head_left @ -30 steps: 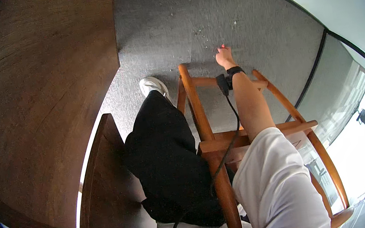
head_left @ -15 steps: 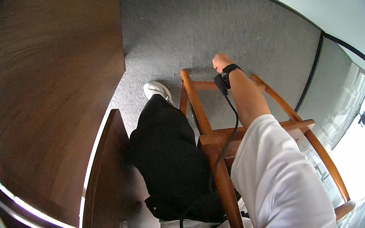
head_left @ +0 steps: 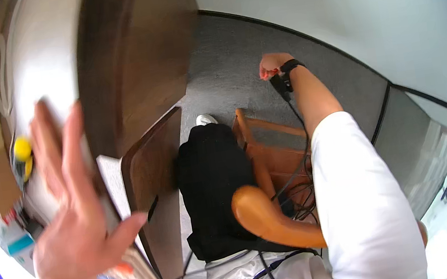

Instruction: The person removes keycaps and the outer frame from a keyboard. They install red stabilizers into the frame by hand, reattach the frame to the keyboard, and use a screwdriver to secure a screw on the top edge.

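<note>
1. Left hand (head_left: 74, 234): grip apart, fingers spread over the worktop (head_left: 46, 56) near its edge; contact cannot be told.
2. Right hand (head_left: 276, 63): grip curled together on a small red item (head_left: 270, 75), mostly hidden, above the grey floor (head_left: 229, 61).
3. Wooden chair (head_left: 269, 218): beside the black-trousered leg (head_left: 216, 192).
</note>
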### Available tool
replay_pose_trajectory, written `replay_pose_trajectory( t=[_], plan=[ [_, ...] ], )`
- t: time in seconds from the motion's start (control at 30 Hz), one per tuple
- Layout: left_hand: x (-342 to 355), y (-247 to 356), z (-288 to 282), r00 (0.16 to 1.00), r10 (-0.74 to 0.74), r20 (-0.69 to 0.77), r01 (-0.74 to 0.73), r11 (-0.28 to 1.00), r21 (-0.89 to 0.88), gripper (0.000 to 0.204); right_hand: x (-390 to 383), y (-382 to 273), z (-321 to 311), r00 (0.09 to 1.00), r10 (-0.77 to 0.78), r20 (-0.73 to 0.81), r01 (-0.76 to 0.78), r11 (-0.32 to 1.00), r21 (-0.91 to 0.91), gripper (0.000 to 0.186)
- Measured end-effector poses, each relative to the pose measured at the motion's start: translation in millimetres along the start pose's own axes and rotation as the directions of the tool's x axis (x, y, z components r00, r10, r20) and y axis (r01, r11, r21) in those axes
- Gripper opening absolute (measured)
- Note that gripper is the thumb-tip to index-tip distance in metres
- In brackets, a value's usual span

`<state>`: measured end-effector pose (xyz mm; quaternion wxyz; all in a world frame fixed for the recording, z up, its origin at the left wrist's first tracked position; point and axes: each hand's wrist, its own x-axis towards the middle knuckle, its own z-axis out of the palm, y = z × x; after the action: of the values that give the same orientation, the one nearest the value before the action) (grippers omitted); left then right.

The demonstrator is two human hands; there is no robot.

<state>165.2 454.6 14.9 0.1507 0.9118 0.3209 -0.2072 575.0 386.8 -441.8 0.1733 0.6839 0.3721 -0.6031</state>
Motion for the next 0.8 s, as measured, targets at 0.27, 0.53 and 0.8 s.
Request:
replay_pose_trajectory(
  t=[0.27,0.53,0.8],
  plan=[
    [-48,-36,-18,0.987,-0.149,-0.065,0.094,0.850,-0.518,0.093,-125,-92,-30,0.984,-0.143,0.108,0.160,0.973,-0.166,0.027],
    [-271,20,-30,0.772,-0.389,-0.502,0.098,0.854,-0.512,0.072,-219,-117,-64,0.926,-0.375,0.048,0.376,0.926,-0.024,0.020],
    [-357,152,65,0.735,-0.468,-0.490,0.145,0.815,-0.561,0.056,-342,-157,-56,0.802,-0.594,-0.065,0.565,0.789,-0.241,0.009]
  ],
)
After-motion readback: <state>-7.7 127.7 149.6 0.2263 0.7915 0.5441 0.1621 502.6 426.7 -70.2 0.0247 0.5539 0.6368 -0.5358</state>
